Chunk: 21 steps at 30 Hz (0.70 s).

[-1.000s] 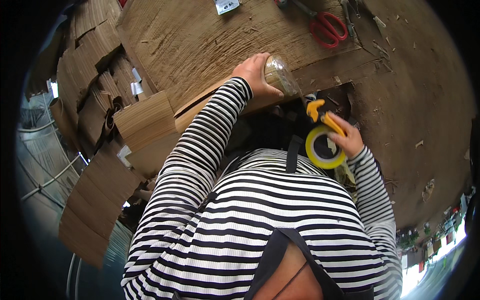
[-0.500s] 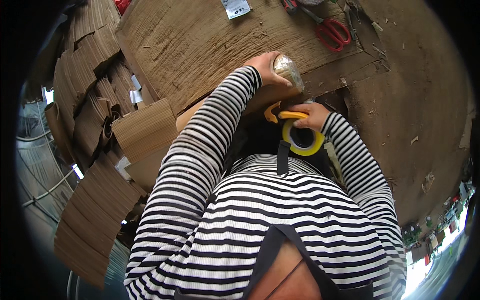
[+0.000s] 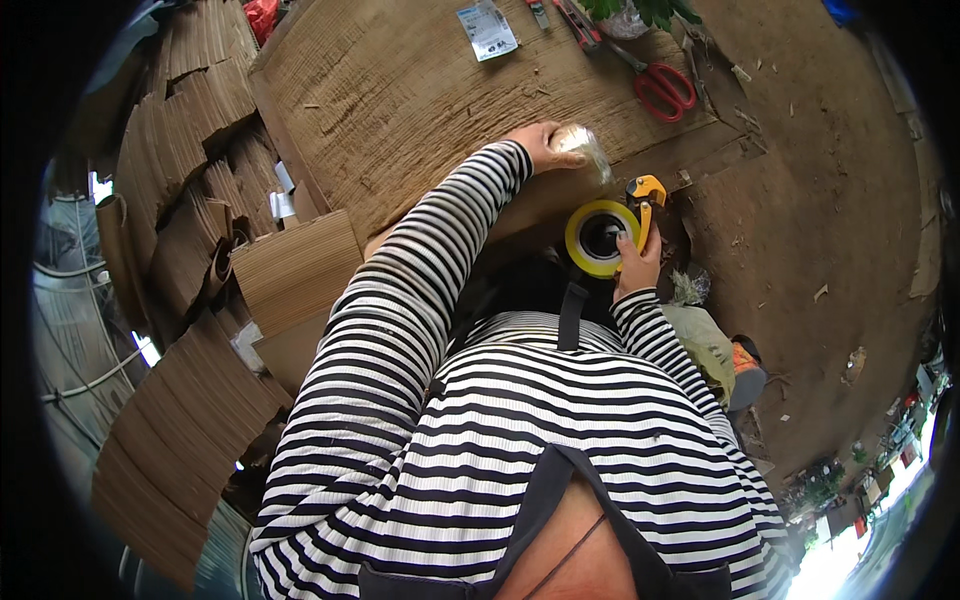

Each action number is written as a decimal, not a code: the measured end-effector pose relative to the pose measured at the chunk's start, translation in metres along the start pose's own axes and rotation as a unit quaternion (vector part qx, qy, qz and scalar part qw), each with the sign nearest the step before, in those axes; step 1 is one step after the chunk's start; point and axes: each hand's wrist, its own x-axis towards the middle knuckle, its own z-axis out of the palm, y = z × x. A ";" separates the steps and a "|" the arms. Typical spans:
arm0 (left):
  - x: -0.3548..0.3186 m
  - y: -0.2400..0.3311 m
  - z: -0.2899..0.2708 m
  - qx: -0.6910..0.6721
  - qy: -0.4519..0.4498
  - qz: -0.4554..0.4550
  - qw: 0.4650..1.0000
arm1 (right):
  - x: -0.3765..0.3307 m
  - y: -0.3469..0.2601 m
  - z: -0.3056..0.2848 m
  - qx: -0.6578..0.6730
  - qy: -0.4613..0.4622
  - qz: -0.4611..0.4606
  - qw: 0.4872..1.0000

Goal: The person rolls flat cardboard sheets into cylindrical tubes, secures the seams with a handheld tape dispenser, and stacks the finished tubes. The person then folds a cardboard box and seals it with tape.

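My left hand reaches out in a black-and-white striped sleeve and grips a small bundle wrapped in clear plastic at the edge of a brown cardboard-covered table. My right hand holds a yellow tape dispenser with a roll of tape just below and right of the bundle, close to it. Whether the tape touches the bundle is unclear.
Red-handled scissors lie on the table at the top right, beside a small printed packet and some tools. Stacks of folded cardboard fill the left side. Bare dirt ground spreads to the right.
My right hand brought the tape dispenser up from beside my body toward the wrapped bundle, and turned it. My left hand has kept its hold on the bundle.
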 end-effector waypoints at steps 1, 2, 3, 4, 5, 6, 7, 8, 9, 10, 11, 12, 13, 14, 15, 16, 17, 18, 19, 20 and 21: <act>0.010 -0.026 0.010 -0.014 0.015 0.015 1.000 | -0.004 0.000 0.000 -0.013 0.007 -0.010 1.000; 0.016 -0.050 0.008 -0.053 -0.024 0.044 0.997 | -0.001 0.006 -0.009 -0.007 0.010 -0.035 0.999; 0.007 -0.058 -0.001 -0.042 -0.054 0.015 0.998 | 0.002 0.010 -0.016 -0.018 0.027 -0.058 0.998; -0.004 -0.075 0.000 -0.029 -0.063 -0.019 0.997 | -0.001 0.006 -0.015 -0.027 0.030 -0.051 0.998; -0.014 -0.091 0.001 -0.011 -0.104 -0.012 0.994 | -0.003 -0.001 -0.014 -0.040 0.033 -0.046 0.998; -0.014 -0.106 0.008 -0.037 -0.100 -0.015 0.994 | -0.005 -0.001 -0.011 -0.046 0.044 -0.050 0.997; -0.018 -0.108 0.010 -0.064 -0.095 -0.018 0.993 | -0.004 0.000 -0.008 -0.054 0.055 -0.053 0.996; -0.022 -0.108 0.014 -0.099 -0.096 -0.011 0.990 | -0.001 0.005 -0.008 -0.057 0.071 -0.054 0.994; -0.030 -0.103 0.017 -0.134 -0.095 -0.005 0.986 | -0.005 -0.006 0.005 -0.066 0.083 -0.054 0.993; -0.040 -0.098 0.020 -0.163 -0.068 0.010 0.984 | 0.000 -0.003 0.009 -0.064 0.090 -0.066 0.992; -0.050 -0.098 0.021 -0.260 -0.062 0.036 0.963 | 0.011 0.003 0.015 -0.063 0.095 -0.078 0.990; -0.057 -0.103 0.021 -0.294 -0.020 0.038 0.955 | 0.022 0.005 0.024 -0.076 0.083 -0.101 0.989; -0.064 -0.111 0.018 -0.326 0.022 0.038 0.945 | 0.034 0.008 0.035 -0.118 0.064 -0.139 0.981; -0.064 -0.122 0.015 -0.323 0.071 0.057 0.942 | 0.045 0.011 0.048 -0.181 0.063 -0.171 0.966; -0.065 -0.132 0.009 -0.299 0.101 0.051 0.948 | 0.056 0.015 0.061 -0.241 0.060 -0.204 0.947; -0.077 -0.121 -0.009 -0.243 0.099 0.005 0.965 | 0.060 0.010 0.076 -0.256 0.033 -0.204 0.944; -0.089 -0.109 -0.026 -0.187 0.095 -0.041 0.977 | 0.063 0.004 0.089 -0.271 0.005 -0.204 0.941; -0.095 -0.112 -0.027 -0.138 0.124 -0.079 0.979 | 0.066 -0.001 0.100 -0.306 -0.016 -0.216 0.927; -0.104 -0.106 -0.027 -0.095 0.134 -0.095 0.982 | 0.066 -0.008 0.104 -0.327 -0.038 -0.220 0.918; -0.113 -0.096 -0.025 -0.050 0.143 -0.111 0.982 | 0.066 -0.017 0.104 -0.346 -0.059 -0.225 0.909; -0.117 -0.087 -0.023 -0.004 0.148 -0.124 0.981 | 0.066 -0.027 0.101 -0.366 -0.075 -0.230 0.899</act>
